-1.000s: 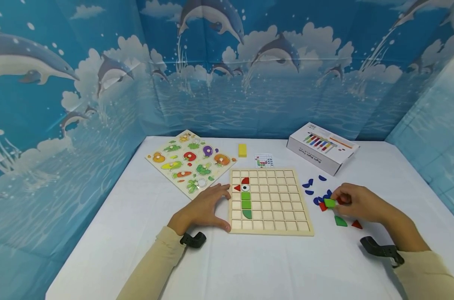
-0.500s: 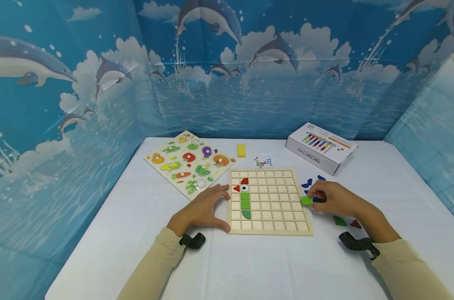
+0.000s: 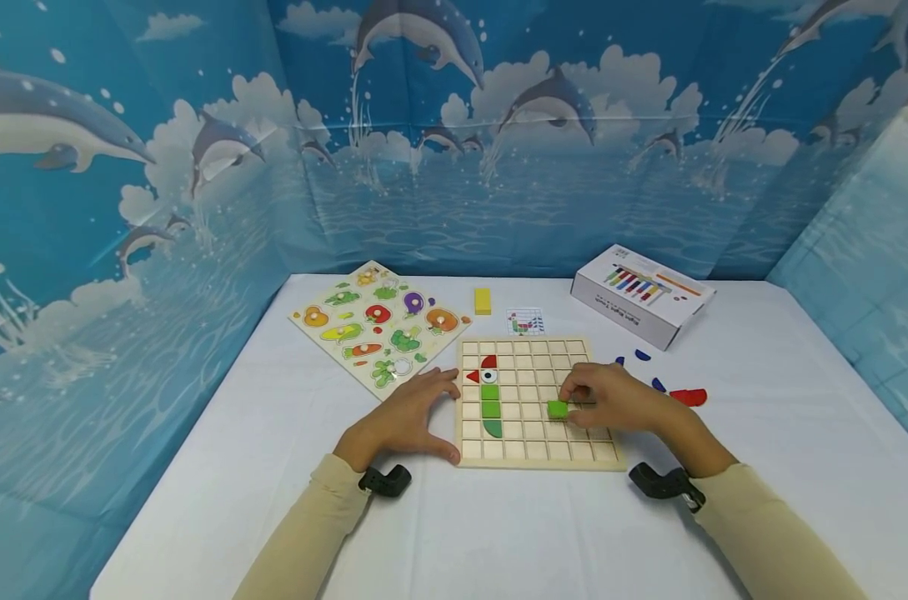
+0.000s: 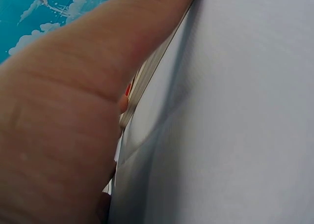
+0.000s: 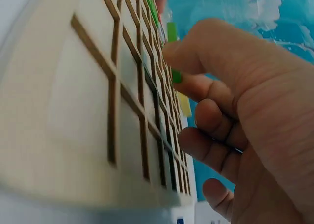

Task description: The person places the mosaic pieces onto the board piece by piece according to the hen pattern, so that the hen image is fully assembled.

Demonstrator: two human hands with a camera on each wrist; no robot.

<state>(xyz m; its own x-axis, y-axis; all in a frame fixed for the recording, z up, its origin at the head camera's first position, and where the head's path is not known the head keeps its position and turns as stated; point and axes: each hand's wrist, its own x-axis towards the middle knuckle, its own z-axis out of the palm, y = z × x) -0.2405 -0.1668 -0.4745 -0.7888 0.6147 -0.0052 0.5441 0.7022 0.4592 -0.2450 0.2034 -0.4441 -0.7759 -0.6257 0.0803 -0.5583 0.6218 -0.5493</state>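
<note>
A wooden grid board (image 3: 541, 464) lies on the white table. Its left columns bear a red quarter-round piece (image 3: 489, 362), a red triangle (image 3: 473, 377), an eye tile (image 3: 489, 377), two green squares (image 3: 490, 400) and a green quarter-round piece (image 3: 494, 428). My left hand (image 3: 408, 417) rests at the board's left edge, thumb and fingers spread along it. Over the board's right half, my right hand (image 3: 617, 402) pinches a green square tile (image 3: 557, 409) between thumb and forefinger. In the right wrist view, that green tile (image 5: 171, 32) stands edge-on above the grid.
Right of the board lie red pieces (image 3: 689, 397) and several blue half-round pieces (image 3: 643, 355), partly behind the right hand. Behind it are a small pattern card (image 3: 524, 321), a yellow block (image 3: 483, 302) and a white box (image 3: 634, 315). A vegetable puzzle board (image 3: 363, 309) lies back left.
My right hand has carried the green square tile leftward from the loose pieces to over the board. The left hand stays at the board's edge.
</note>
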